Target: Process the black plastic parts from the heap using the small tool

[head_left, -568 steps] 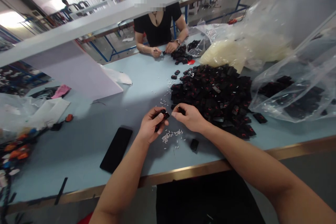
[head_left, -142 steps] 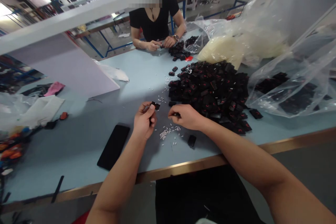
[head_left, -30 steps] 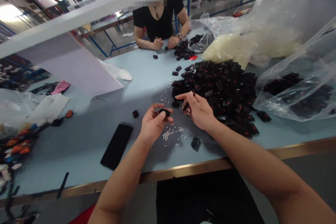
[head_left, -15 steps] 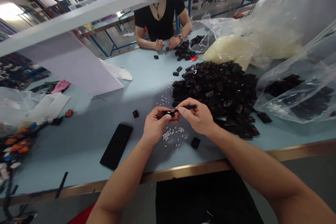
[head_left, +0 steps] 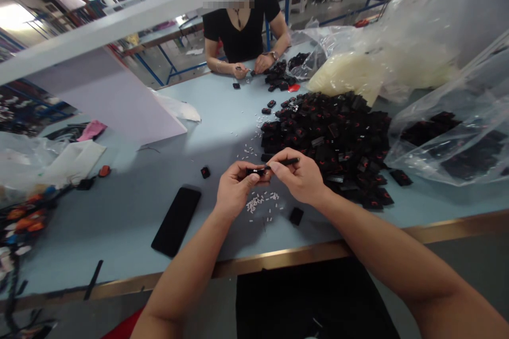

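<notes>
My left hand [head_left: 234, 190] pinches a small black plastic part [head_left: 254, 171] above the table. My right hand [head_left: 302, 177] grips a thin black tool [head_left: 287, 161] whose tip meets that part. Both hands are closed. Just below them lies a scatter of tiny white pins [head_left: 260, 204]. A big heap of black parts with red marks [head_left: 330, 137] sits right of my hands. One loose black part [head_left: 295, 216] lies under my right wrist, another [head_left: 205, 172] left of my left hand.
A black phone [head_left: 176, 221] lies near the front edge [head_left: 278, 260]. Clear bags hold black parts [head_left: 449, 137] and white pieces [head_left: 358, 71] at right. A person in black works across the table [head_left: 244, 37]. Clutter and orange items [head_left: 24, 220] fill the left.
Over the last second my right hand brought the tool down to the part in my left hand; since half a second ago the hands have barely moved.
</notes>
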### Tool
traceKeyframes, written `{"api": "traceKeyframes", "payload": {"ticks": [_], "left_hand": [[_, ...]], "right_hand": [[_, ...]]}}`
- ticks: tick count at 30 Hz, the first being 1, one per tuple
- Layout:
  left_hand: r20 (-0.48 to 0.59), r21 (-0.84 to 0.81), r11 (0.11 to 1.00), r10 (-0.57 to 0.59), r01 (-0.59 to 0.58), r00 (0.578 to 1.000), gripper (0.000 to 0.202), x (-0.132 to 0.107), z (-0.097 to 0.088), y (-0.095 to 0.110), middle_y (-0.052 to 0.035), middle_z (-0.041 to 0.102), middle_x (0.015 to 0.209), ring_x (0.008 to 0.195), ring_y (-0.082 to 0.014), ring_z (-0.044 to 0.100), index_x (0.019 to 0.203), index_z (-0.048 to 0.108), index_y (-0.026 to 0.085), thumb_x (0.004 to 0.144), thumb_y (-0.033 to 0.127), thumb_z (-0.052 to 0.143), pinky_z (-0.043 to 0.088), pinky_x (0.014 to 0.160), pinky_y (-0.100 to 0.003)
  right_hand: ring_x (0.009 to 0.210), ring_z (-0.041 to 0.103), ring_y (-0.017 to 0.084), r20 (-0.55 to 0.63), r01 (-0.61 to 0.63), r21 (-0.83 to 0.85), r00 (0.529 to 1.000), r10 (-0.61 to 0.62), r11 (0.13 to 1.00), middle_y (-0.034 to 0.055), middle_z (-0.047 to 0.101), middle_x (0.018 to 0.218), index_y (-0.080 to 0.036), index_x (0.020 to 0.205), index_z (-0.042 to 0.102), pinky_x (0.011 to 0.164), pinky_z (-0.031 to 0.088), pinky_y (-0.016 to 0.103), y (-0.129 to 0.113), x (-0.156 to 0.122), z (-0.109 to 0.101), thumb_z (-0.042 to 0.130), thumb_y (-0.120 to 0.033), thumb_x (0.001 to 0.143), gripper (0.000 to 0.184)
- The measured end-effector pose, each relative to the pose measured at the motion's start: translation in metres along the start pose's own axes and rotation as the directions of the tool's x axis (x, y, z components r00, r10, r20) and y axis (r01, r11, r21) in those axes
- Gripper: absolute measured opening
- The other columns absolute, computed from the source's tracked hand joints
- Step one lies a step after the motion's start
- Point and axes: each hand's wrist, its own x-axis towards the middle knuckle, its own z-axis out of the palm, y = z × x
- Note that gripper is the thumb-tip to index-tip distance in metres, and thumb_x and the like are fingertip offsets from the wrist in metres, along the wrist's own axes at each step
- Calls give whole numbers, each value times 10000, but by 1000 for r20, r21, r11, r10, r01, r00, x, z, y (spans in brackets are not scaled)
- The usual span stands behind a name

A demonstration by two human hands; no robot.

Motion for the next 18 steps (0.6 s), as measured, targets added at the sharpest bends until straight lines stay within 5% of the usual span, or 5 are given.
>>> {"api": "traceKeyframes", "payload": {"ticks": [12,18], "left_hand": [[-35,110,994,22,-18,999,260,-1,4,7,-68,774,873,773,-213,742,854,680,148,702,278,846,637,734,-380],[-25,98,995,23,-21,999,281,1,3,5,-76,773,892,787,-232,753,882,670,143,728,314,830,640,732,-400]], "right_hand": [[600,606,112,28,69,-67,997,-67,995,26,705,787,-193,826,673,518,425,228,3,-1,2,585,-286,869,134],[516,570,96,14,35,34,999,-36,999,10,695,705,-184,840,641,449,389,203,1,0,1,586,-301,865,132]]}}
